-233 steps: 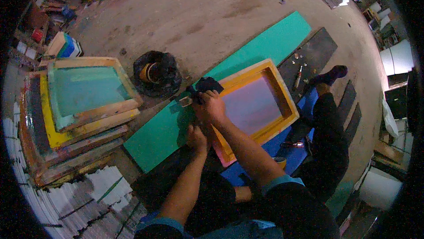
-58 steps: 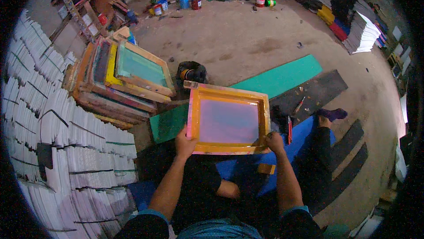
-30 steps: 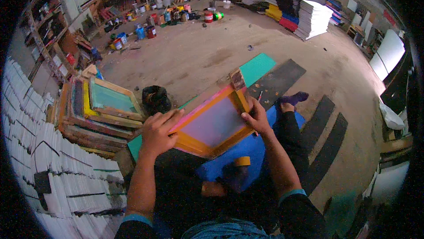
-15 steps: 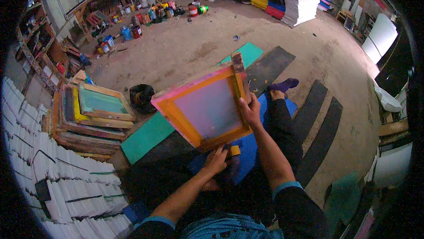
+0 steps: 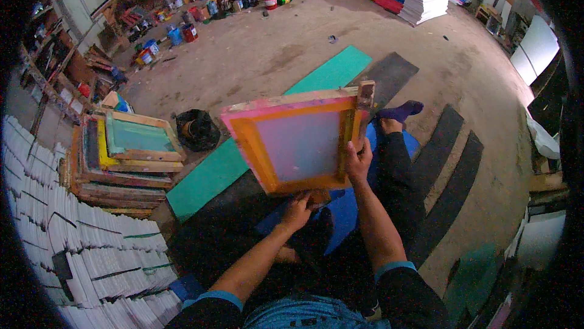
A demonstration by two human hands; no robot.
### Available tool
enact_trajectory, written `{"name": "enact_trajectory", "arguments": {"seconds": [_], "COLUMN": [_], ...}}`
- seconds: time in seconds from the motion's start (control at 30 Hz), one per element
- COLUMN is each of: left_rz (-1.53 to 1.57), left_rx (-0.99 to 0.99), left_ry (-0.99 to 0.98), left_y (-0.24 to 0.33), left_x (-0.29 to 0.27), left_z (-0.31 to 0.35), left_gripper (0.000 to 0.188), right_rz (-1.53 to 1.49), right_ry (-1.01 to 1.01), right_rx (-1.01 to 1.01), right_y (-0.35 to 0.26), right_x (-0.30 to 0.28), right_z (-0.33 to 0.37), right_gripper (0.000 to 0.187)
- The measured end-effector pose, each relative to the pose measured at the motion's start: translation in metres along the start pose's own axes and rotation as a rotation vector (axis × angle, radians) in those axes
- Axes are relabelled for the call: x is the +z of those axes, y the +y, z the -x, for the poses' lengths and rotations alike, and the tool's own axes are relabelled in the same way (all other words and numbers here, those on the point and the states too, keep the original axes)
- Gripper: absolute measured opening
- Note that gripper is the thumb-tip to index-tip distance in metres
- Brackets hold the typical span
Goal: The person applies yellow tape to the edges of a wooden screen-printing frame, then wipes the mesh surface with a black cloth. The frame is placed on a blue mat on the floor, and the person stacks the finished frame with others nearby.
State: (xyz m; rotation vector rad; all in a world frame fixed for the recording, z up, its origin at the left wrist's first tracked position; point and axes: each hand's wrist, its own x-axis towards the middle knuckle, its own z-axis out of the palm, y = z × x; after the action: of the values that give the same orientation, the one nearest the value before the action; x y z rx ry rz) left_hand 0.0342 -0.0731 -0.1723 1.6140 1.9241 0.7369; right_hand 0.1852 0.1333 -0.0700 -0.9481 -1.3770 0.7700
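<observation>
My right hand (image 5: 359,160) grips the right side of a screen-printing frame (image 5: 260,164), its thumb on the near face. The frame is tilted up before me, with wide orange strips around a pale violet mesh (image 5: 298,143) and pink stains on the wooden outer edge. A stained wooden piece (image 5: 365,93) sticks up at its upper right corner. Below the lower edge, my left hand (image 5: 296,212) is closed with its fingers curled. A brownish-orange piece (image 5: 319,197) shows right beside those fingers; its kind is unclear. Whether the left hand touches the frame is hidden.
More screen frames (image 5: 143,137) are stacked at the left, above bundled white sheets (image 5: 115,250). A black container (image 5: 198,131) stands beside them. Green (image 5: 207,180) and black strips (image 5: 444,189) lie on the floor around my legs. Paint cans (image 5: 271,1) stand at the back.
The frame has swung more level and moved slightly right, with my right hand still on it. My left hand has risen a little; the yellow piece beside it now looks browner and closer to the frame.
</observation>
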Motion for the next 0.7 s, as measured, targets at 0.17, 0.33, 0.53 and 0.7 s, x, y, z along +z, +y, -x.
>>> {"name": "enact_trajectory", "arguments": {"seconds": [0.17,0.33,0.53,0.7], "left_rz": [0.081,0.463,0.706,0.903], "left_rx": [0.038,-0.008,-0.349,-0.247], "left_ry": [0.293,0.706,0.867,0.780], "left_y": [-0.033,-0.032,-0.111,-0.101], "left_x": [-0.019,-0.080,-0.101,-0.112], "left_z": [0.014,0.015,-0.029,-0.100], "left_gripper": [0.054,0.047,0.049,0.054], "right_rz": [0.060,0.064,0.133,0.179], "right_ry": [0.084,0.185,0.223,0.279], "right_rx": [-0.019,0.006,-0.026,0.016], "right_y": [0.009,0.018,0.017,0.020], "right_x": [-0.011,-0.029,-0.035,-0.062], "right_z": [-0.002,-0.006,0.004,0.003], "right_gripper": [0.021,0.025,0.026,0.024]}}
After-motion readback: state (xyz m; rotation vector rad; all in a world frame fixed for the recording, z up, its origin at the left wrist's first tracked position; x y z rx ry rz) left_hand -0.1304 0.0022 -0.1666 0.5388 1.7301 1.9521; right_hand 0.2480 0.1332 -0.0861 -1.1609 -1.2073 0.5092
